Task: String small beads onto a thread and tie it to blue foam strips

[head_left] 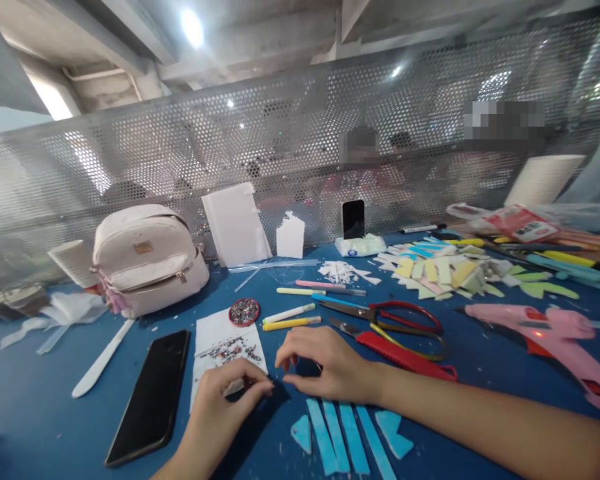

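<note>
My left hand [227,400] is closed in a pinch over the lower edge of a white paper sheet [207,327]. Anything between its thumb and forefinger is too small to name. Just to its right, my right hand [327,363] hovers with curved fingers, thumb apart from the forefinger, and nothing visible in it. Loose small sparkly bits [235,350] are scattered on the sheet, and a round red-rimmed dish [244,312] of similar bits stands at its top corner. Blue strips [353,437] and smaller blue cut pieces [395,433] lie below my right hand.
A black phone [153,393] and white plastic knife [103,360] lie left, before a pale backpack [147,260]. Markers [293,323], scissors [405,317] and a red-handled cutter [405,357] lie beyond my right hand. A pink glue gun [545,327] and a scrap pile [445,267] occupy the right.
</note>
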The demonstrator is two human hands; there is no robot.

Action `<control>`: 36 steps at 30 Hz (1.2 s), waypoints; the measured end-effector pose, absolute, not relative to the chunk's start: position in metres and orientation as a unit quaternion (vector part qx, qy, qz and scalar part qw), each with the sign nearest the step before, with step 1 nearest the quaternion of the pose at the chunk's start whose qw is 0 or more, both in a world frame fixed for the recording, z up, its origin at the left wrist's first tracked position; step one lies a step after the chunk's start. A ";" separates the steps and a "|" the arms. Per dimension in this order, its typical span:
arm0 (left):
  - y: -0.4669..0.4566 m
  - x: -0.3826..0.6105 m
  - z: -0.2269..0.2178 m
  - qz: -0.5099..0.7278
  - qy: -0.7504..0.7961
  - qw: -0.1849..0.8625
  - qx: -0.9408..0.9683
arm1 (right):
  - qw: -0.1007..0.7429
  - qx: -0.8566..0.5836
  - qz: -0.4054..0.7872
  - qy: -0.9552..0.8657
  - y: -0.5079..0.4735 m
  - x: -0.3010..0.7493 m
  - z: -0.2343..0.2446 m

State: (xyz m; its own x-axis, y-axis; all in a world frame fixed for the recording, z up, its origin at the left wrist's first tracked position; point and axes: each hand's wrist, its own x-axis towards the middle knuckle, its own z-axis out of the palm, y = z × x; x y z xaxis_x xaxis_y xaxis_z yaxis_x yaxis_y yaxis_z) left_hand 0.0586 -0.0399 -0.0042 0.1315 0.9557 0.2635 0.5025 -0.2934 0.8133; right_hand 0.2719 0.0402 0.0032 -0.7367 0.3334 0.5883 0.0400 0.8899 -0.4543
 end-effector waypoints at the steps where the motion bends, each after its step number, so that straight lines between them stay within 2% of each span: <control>1: -0.040 0.060 -0.004 0.402 0.524 0.281 0.696 | 0.345 -0.091 0.215 -0.909 0.041 0.272 0.003; 6: -0.038 0.066 -0.004 0.409 0.530 0.292 0.683 | 0.369 -0.062 0.243 -0.895 0.043 0.272 0.000; 18: -0.040 0.066 -0.011 0.474 0.497 0.450 0.571 | 0.391 -0.050 0.230 -0.890 0.040 0.272 0.002; 36: -0.044 0.069 -0.008 0.461 0.494 0.378 0.633 | 0.377 -0.051 0.227 -0.897 0.039 0.272 0.002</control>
State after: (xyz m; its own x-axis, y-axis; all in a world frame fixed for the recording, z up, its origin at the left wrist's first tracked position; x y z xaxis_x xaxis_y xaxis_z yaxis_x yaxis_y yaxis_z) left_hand 0.0693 -0.0442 -0.0080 0.0859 0.9740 0.2098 0.2768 -0.2256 0.9341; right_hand 0.2724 0.0390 0.0018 -0.7112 0.2629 0.6520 -0.0785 0.8920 -0.4452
